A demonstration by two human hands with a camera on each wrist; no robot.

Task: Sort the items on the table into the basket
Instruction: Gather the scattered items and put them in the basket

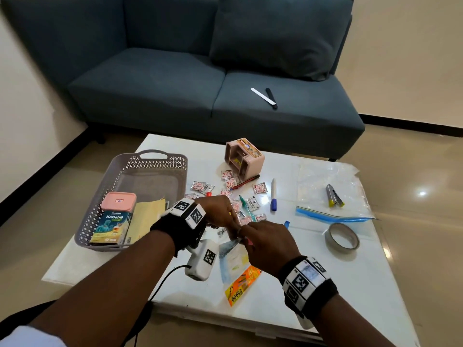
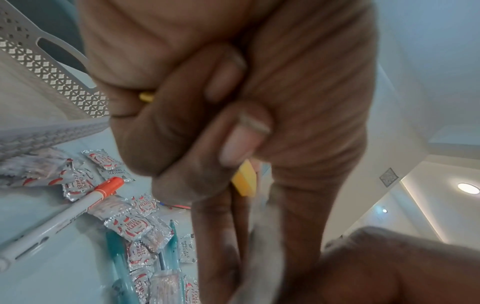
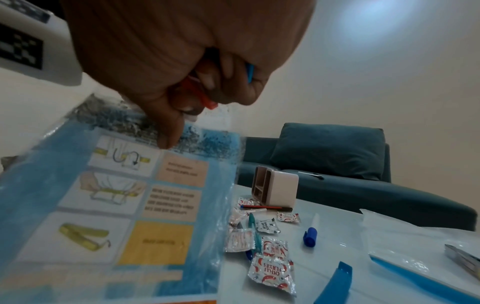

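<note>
A clear plastic packet (image 1: 235, 261) with a blue instruction card and an orange price label hangs over the table's near middle. Both hands meet at its top edge. My left hand (image 1: 233, 225) has its fingers curled round a yellow clip (image 2: 245, 179), with two fingers reaching down to the packet's edge. My right hand (image 1: 246, 230) pinches the packet's (image 3: 124, 195) top while a red clip (image 3: 201, 94) and a blue clip (image 3: 249, 72) sit in its curled fingers. At the left stands the grey lattice basket (image 1: 150, 154), which holds a pink-lidded jar (image 1: 112, 221) and a yellow envelope (image 1: 147, 219).
Several chilli flake sachets (image 1: 253, 202), pens and a blue-capped marker (image 1: 273, 195) lie behind my hands. A pink organiser (image 1: 244, 157) lies tipped at the back. To the right are a zip bag (image 1: 330, 181), a tape roll (image 1: 342, 237) and a loose blue clip (image 3: 337, 281).
</note>
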